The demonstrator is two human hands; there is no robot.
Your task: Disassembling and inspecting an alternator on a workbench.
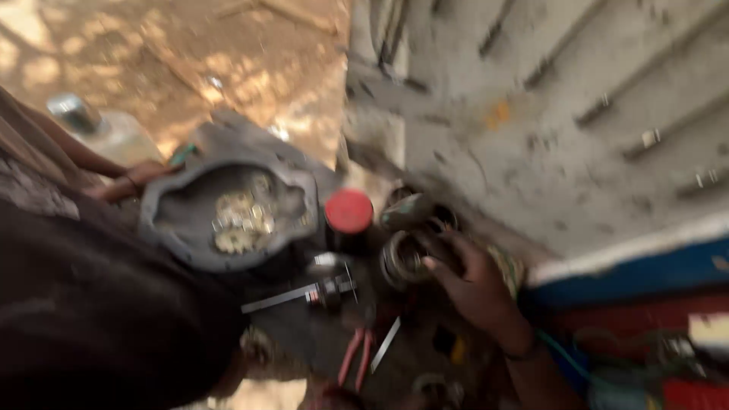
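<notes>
red-lidded dark jar (pixel 348 220) at centre, white-and-yellow package (pixel 710 328) at right edge

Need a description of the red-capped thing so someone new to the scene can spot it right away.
Start at the big grey metal housing left of centre, an open casing with pale gears inside. Just off its right edge stands a dark container with a round red cap, left of the metal rings that the right hand touches. Its cap is the only bright red round thing among the dull grey and black parts.
</notes>
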